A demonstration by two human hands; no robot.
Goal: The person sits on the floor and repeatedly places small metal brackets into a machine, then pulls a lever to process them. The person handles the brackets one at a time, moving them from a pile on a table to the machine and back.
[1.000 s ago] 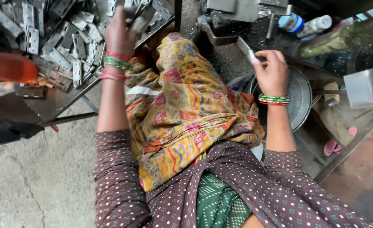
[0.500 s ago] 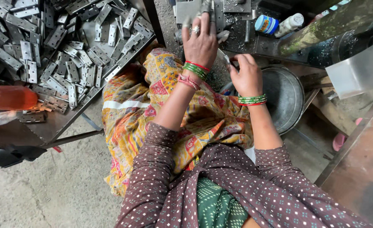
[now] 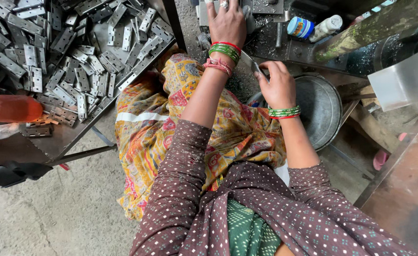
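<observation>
Left hand [image 3: 227, 21] moved further up onto machine bed [image 3: 265, 38], flat, right hand [image 3: 276, 84] pinching metal hinge piece [image 3: 251, 62] (above basin [image 3: 322, 106])

A small round blue-labelled tin [image 3: 300, 27] is sitting at the top, touching a white bottle [image 3: 326, 27] lying beside it.

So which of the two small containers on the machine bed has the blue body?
The left container, squat with a blue body; the bottle beside it is white and slimmer.
</observation>
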